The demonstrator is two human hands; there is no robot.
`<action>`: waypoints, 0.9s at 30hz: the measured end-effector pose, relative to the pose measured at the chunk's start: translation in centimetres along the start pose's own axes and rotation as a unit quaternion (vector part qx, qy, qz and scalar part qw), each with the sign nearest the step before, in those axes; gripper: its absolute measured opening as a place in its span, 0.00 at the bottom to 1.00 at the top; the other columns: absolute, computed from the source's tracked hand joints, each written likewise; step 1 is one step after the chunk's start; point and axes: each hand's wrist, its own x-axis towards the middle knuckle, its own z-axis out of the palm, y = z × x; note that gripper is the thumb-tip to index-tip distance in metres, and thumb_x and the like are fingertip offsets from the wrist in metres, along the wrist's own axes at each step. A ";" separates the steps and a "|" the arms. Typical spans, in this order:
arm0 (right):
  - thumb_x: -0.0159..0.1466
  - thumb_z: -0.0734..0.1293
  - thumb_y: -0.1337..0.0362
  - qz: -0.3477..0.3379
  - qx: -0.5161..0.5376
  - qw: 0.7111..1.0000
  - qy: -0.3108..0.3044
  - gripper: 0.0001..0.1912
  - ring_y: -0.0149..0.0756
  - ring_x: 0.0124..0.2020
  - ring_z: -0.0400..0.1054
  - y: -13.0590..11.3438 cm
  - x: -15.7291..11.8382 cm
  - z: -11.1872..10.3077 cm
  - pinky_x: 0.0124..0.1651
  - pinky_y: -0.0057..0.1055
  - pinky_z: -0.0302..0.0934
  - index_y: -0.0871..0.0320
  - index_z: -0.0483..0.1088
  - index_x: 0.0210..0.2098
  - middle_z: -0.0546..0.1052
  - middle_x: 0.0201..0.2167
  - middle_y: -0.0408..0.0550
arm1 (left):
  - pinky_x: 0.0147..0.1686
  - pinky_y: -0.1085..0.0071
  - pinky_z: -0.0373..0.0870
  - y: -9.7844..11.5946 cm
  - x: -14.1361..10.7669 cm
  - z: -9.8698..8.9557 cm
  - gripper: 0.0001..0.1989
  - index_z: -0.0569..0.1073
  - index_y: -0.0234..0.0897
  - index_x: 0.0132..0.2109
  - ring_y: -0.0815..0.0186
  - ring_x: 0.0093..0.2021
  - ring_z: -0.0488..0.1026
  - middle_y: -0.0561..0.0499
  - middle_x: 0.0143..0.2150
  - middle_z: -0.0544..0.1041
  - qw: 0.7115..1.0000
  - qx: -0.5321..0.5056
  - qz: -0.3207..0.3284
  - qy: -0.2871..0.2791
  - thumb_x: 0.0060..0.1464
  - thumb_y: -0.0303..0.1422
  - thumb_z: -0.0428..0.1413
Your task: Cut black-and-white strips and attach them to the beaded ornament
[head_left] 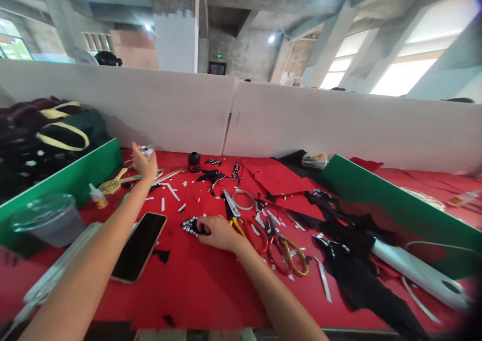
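Note:
Stretched out to the far left, my left hand (142, 164) is closed around a small silvery cylindrical object (147, 151), too blurred to name surely. My right hand (219, 233) has its fingers closed on a black piece set with silvery beads (189, 226), which lies on the red tabletop (211, 286). The fingers hide part of that piece. Close to my right hand are yellow-handled scissors (232, 206) and a second pair of scissors (276, 238) with red and yellow handles. A phone (140, 246) lies face up between my forearms.
Green dividers (71, 183) flank the workspace, and a white partition (169, 112) runs behind. Left are a clear plastic tub (52, 223) and a small bottle (98, 196). A black bottle (194, 161) stands behind. Right lie black fabric scraps (354, 265) and a white-handled tool (417, 273).

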 end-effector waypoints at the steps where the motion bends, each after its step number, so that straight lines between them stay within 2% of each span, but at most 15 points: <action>1: 0.56 0.65 0.63 -0.004 0.024 1.000 0.000 0.08 0.32 0.33 0.67 0.2 0.0 0.0 0.36 0.25 0.52 0.55 0.70 0.36 0.75 0.32 0.42 | 0.62 0.60 0.51 1.1 -1.1 -0.5 0.35 0.46 0.34 0.63 0.57 0.61 0.58 0.38 0.62 0.59 1.000 0.001 0.026 0.008 0.52 0.27 0.52; 3: 0.57 0.63 0.64 0.003 0.067 0.998 0.011 0.07 0.31 0.32 0.67 0.5 0.1 0.1 0.35 0.24 0.52 0.56 0.71 0.35 0.75 0.32 0.43 | 0.60 0.59 0.54 2.8 -3.5 -1.4 0.34 0.53 0.36 0.62 0.55 0.59 0.61 0.41 0.60 0.63 0.997 0.001 0.074 0.000 0.48 0.26 0.54; 4: 0.58 0.62 0.65 0.009 0.086 0.996 0.018 0.07 0.31 0.32 0.66 0.8 0.1 0.3 0.35 0.24 0.53 0.57 0.72 0.34 0.75 0.31 0.43 | 0.58 0.57 0.57 3.5 -4.9 -1.9 0.31 0.57 0.37 0.59 0.54 0.58 0.63 0.42 0.58 0.65 0.996 0.004 0.090 -0.029 0.47 0.26 0.55; 7: 0.59 0.61 0.64 0.017 0.154 0.987 0.036 0.08 0.30 0.28 0.64 1.8 0.4 0.9 0.32 0.24 0.53 0.59 0.71 0.31 0.73 0.26 0.43 | 0.49 0.60 0.66 4.2 -9.5 -2.7 0.16 0.69 0.37 0.47 0.58 0.44 0.71 0.46 0.43 0.74 0.977 0.013 0.121 -0.176 0.48 0.26 0.54; 9: 0.59 0.61 0.63 0.010 0.217 0.975 0.051 0.08 0.30 0.26 0.63 2.5 0.7 1.3 0.30 0.25 0.53 0.60 0.69 0.30 0.70 0.24 0.42 | 0.44 0.63 0.67 4.0 -12.8 -2.9 0.10 0.71 0.37 0.41 0.61 0.39 0.72 0.49 0.36 0.75 0.951 0.029 0.152 -0.267 0.50 0.25 0.52; 10: 0.58 0.61 0.62 0.005 0.245 0.968 0.061 0.08 0.29 0.25 0.62 2.9 0.8 1.5 0.29 0.25 0.54 0.60 0.68 0.29 0.69 0.23 0.41 | 0.43 0.65 0.67 3.7 -14.3 -2.9 0.08 0.72 0.37 0.39 0.61 0.38 0.72 0.49 0.35 0.75 0.940 0.047 0.165 -0.294 0.51 0.25 0.51; 13: 0.58 0.60 0.61 -0.014 0.294 0.949 0.109 0.08 0.29 0.24 0.60 3.5 1.1 1.7 0.29 0.26 0.54 0.59 0.66 0.27 0.67 0.21 0.40 | 0.41 0.65 0.65 2.9 -17.4 -2.8 0.07 0.71 0.36 0.34 0.61 0.39 0.70 0.47 0.33 0.73 0.916 0.132 0.192 -0.328 0.57 0.28 0.49; 16: 0.57 0.61 0.61 -0.019 0.285 0.943 0.171 0.07 0.30 0.25 0.62 3.7 1.1 1.6 0.31 0.28 0.57 0.57 0.65 0.27 0.69 0.23 0.41 | 0.39 0.66 0.63 2.6 -18.3 -3.0 0.10 0.70 0.35 0.32 0.60 0.38 0.69 0.47 0.33 0.72 0.889 0.169 0.211 -0.368 0.59 0.34 0.49; 19: 0.57 0.61 0.65 -0.024 0.228 0.950 0.211 0.03 0.33 0.29 0.65 3.8 1.0 1.2 0.35 0.31 0.60 0.57 0.65 0.29 0.71 0.27 0.43 | 0.39 0.66 0.62 2.3 -17.9 -3.5 0.12 0.70 0.35 0.32 0.60 0.38 0.67 0.48 0.32 0.70 0.865 0.166 0.239 -0.408 0.57 0.40 0.52; 22: 0.57 0.61 0.68 -0.040 0.125 0.962 0.241 0.04 0.37 0.35 0.66 4.1 0.9 0.8 0.42 0.36 0.61 0.57 0.67 0.31 0.72 0.32 0.47 | 0.39 0.66 0.61 1.9 -17.3 -3.7 0.11 0.70 0.35 0.30 0.59 0.38 0.66 0.48 0.33 0.70 0.848 0.149 0.248 -0.444 0.51 0.39 0.59; 24: 0.58 0.60 0.68 -0.040 0.072 0.965 0.248 0.05 0.39 0.39 0.65 4.3 0.8 0.6 0.45 0.39 0.60 0.57 0.68 0.33 0.72 0.34 0.49 | 0.38 0.67 0.61 1.8 -17.1 -3.8 0.11 0.70 0.35 0.29 0.60 0.38 0.66 0.49 0.32 0.69 0.851 0.106 0.224 -0.463 0.49 0.37 0.60; 27: 0.60 0.60 0.66 -0.034 0.053 0.968 0.241 0.06 0.40 0.41 0.65 4.3 0.7 0.4 0.47 0.40 0.59 0.57 0.69 0.33 0.72 0.36 0.51 | 0.34 0.70 0.61 2.2 -17.1 -3.9 0.12 0.69 0.36 0.29 0.65 0.33 0.66 0.52 0.29 0.69 0.856 -0.019 0.129 -0.501 0.49 0.39 0.60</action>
